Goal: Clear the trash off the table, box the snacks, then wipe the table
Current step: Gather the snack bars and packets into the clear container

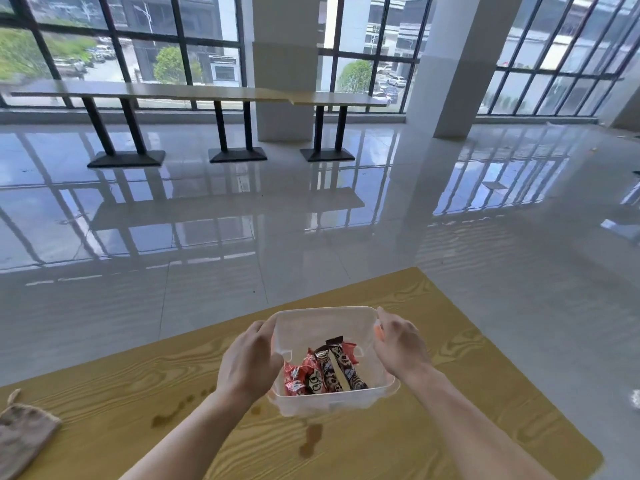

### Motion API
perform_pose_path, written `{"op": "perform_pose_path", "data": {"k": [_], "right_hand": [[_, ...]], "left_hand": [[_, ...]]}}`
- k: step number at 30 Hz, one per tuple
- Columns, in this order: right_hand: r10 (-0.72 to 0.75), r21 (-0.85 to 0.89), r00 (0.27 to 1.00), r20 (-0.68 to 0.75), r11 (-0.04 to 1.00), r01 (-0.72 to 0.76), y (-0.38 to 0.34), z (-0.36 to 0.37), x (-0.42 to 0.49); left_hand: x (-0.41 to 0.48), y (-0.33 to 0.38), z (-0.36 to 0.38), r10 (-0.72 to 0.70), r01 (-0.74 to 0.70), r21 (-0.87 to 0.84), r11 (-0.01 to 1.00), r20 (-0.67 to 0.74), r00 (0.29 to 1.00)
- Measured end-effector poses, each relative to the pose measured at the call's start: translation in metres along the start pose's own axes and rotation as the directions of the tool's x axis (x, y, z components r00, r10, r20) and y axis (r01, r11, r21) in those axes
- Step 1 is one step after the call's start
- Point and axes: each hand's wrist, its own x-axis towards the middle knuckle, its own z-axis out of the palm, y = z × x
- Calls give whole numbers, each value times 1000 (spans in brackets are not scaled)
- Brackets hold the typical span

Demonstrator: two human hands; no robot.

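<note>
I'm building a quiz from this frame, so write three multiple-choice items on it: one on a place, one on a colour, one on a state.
1. Where does the cloth lie?
A. At the table's left edge
B. Inside the box
C. On the floor

2. What colour is the table top?
A. Black
B. Yellowish wood grain
C. White

3. How is the clear plastic box handled?
A. It stands untouched
B. One hand holds it
C. Both hands hold its sides

Answers:
1 A: the cloth sits on the table at the picture's left border.
2 B: the grain pattern shows plainly.
3 C: the left hand and right hand grip opposite sides, with the wrapped snacks inside.
</note>
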Motion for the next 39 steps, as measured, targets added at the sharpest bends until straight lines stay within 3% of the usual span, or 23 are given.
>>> {"op": "perform_pose_path", "data": {"k": [6, 15, 26, 35, 39], "right_hand": [[-81, -13, 995, 50, 997, 81, 59, 1, 104], [-172, -46, 982, 82, 983, 176, 87, 7, 195], [-69, -24, 989, 130, 997, 73, 114, 32, 217], [-52, 8, 981, 186, 999, 51, 119, 36, 216], [-76, 0, 986, 147, 997, 77, 115, 33, 212]], "left_hand": [[67, 41, 65, -101, 100, -27, 995, -44, 994], [132, 64, 111, -225, 222, -63, 973, -56, 973], [165, 68, 140, -253, 254, -18, 967, 19, 967], [167, 66, 148, -245, 245, 27, 969, 9, 969], [164, 63, 141, -229, 230, 68, 971, -23, 973]]}}
